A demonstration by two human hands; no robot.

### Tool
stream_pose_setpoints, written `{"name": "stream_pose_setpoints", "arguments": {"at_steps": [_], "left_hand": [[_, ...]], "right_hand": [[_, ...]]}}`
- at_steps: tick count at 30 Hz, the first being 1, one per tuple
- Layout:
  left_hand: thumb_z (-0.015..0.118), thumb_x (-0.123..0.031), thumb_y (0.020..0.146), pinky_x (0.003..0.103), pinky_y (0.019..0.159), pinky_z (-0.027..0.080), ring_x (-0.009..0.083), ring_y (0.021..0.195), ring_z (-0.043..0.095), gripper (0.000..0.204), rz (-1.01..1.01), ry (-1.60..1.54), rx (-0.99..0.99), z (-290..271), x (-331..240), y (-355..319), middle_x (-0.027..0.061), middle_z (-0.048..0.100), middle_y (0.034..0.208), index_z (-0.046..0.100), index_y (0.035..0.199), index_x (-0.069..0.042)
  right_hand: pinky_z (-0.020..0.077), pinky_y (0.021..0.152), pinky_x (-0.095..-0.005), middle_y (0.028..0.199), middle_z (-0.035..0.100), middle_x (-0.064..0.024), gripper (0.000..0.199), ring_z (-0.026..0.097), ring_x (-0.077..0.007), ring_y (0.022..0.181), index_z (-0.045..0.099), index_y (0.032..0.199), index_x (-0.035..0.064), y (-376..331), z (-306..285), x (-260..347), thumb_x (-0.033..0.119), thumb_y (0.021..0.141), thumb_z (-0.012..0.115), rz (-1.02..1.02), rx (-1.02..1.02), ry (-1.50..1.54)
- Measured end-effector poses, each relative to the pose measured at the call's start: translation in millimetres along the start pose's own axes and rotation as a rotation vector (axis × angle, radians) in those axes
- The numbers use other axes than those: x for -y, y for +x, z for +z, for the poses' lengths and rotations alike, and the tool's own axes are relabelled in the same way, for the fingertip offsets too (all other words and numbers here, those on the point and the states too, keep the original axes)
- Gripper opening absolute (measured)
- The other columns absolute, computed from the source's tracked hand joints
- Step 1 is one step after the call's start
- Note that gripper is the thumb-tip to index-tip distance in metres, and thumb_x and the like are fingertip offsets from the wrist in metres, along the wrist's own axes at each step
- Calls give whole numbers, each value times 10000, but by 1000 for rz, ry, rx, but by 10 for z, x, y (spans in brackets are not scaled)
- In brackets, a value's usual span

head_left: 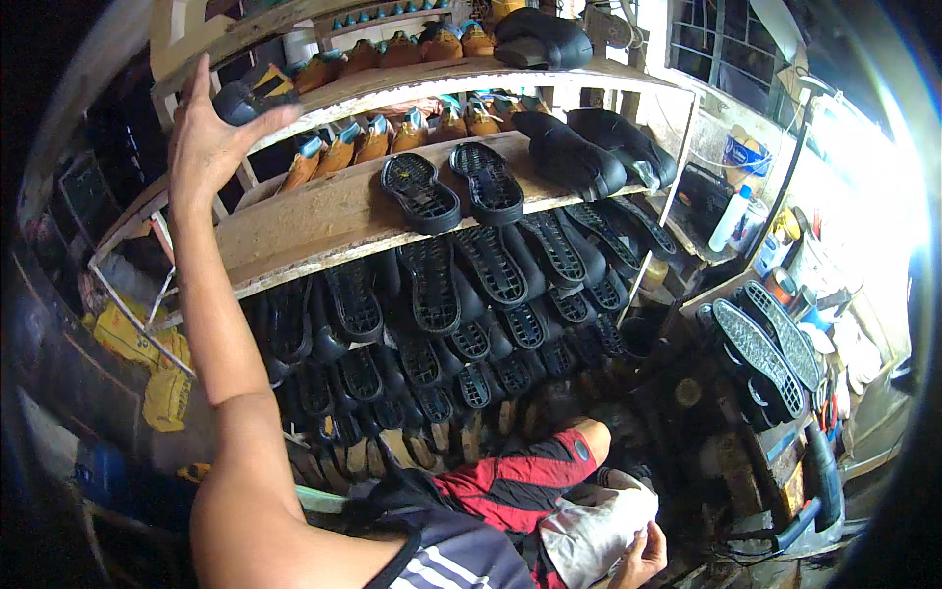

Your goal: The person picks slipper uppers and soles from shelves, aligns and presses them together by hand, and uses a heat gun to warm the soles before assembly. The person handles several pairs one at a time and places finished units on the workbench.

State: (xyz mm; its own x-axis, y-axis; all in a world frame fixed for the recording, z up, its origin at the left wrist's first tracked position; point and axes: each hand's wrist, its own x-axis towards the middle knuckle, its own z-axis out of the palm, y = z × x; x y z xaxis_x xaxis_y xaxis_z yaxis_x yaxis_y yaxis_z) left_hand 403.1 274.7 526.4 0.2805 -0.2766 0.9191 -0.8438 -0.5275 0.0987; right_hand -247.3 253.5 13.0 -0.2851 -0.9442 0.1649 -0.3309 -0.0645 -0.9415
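My left arm reaches up at the left, and my left hand [211, 147] is open with thumb and fingers spread. Just beyond it, a rounded black shoe part [235, 102] shows at the end of the top shelf; I cannot tell whether they touch. Low at the right, my right hand [640, 560] has its fingers curled against the edge of a whitish cloth [594, 525] that lies over my lap. Two black shoe soles [420, 188] with grid-patterned insides rest side by side on the middle shelf [304, 221], ahead of me.
Tan shoe uppers [373, 139] line the rack, with black shoes [579, 157] at its right. Several rows of black soles [432, 294] hang below. At right, a pair of grey-topped soles [756, 353] sits on a cluttered bench beside a white bottle [729, 218].
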Motion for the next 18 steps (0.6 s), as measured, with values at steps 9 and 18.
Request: {"name": "stream_pose_setpoints", "arguments": {"at_steps": [9,18], "left_hand": [[994,-278,767,337,891,608,186,923,799,479,-12,-517,67,304,569,319,82,840,1024,827,1151,-45],[1000,-382,783,371,943,599,223,999,779,683,221,-511,-57,1219,-312,268,128,821,1139,773,1330,-43]], "right_hand": [[488,694,-220,943,725,-25,214,624,-67,772,766,1232,-40,342,99,339,12,1028,725,-55,-59,253],[572,927,-294,1136,785,-125,171,719,-161,1021,768,1170,-41,968,-274,1405,-15,1004,735,-368,-150,13]]}}
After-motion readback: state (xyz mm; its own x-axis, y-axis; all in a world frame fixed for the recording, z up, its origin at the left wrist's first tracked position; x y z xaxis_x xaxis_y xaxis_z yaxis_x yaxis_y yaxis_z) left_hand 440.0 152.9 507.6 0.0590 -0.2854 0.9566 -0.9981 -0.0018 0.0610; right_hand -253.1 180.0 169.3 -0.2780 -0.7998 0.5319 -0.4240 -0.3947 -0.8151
